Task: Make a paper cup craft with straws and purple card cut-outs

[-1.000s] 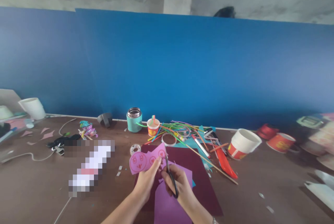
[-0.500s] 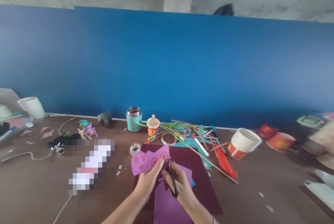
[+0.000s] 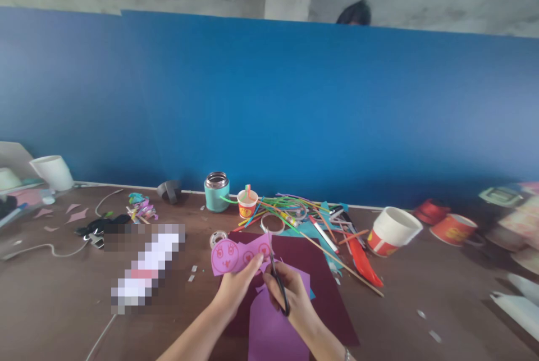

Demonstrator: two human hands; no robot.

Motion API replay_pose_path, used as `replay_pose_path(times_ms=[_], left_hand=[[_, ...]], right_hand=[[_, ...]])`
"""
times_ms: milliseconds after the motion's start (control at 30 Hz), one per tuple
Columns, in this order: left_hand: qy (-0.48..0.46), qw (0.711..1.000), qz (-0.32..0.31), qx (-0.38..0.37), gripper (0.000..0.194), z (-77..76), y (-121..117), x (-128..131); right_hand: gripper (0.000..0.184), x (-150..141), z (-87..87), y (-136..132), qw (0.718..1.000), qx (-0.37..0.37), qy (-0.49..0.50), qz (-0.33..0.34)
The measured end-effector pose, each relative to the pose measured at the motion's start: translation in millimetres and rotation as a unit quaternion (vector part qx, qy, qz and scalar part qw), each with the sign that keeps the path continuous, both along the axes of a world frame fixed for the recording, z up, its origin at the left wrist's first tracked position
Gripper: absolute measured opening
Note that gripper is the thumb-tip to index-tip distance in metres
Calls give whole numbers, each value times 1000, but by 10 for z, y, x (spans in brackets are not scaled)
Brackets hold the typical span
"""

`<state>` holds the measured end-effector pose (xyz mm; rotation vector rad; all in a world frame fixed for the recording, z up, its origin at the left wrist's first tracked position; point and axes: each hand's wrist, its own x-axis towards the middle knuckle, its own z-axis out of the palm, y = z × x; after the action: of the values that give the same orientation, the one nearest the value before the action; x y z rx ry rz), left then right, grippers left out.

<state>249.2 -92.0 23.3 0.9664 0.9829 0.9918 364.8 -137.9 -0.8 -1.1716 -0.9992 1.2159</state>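
My left hand [image 3: 236, 288] is closed on a piece of purple paper [image 3: 246, 243], its thumb pressed on top. Red drawings mark the paper: a round face with lashed eyes at the left, and small circles with hearts to the right. A pair of black-handled scissors [image 3: 281, 292] is in my right hand [image 3: 290, 293], with the blades pointing up along the paper's right edge. Below both hands a larger purple sheet [image 3: 273, 333] lies on a dark maroon sheet [image 3: 332, 305].
A tape roll [image 3: 218, 239], a mint jar [image 3: 217, 195] and a small paper cup [image 3: 247, 204] stand behind my hands. Colourful pipe cleaners [image 3: 290, 206], markers and a wooden stick lie beyond. Stacked paper cups [image 3: 393, 230] are at right. A person's head [image 3: 356, 13] shows above the blue partition [image 3: 269, 97].
The purple paper has tilted and shifted slightly in my left hand, its face end higher. My right hand and the scissors have moved a little to the right. The head behind the partition has shifted left.
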Motion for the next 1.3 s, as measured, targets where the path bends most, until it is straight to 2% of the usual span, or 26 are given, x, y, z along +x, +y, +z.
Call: replay_pose_path(times_ms=[167,400,633,1033,1300], left_hand=[[-25,1000,7,10,38,-3,11,17],[12,1000,27,0,31,-83,26,6],[28,999,-21,12,24,-51,44,-35],[45,998,-52,2,34,-74,142,-93],[-24,998,-40,40,29,-97,130,-45]], right_hand=[[39,7,-45,6,1000,-10,4,0],[38,9,-80,7,999,-11,-20,34],[37,47,-100,11,998,11,-35,47],[42,56,-44,-5,996,-38,-62,51],[42,84,-72,14,996,-31,-61,50]])
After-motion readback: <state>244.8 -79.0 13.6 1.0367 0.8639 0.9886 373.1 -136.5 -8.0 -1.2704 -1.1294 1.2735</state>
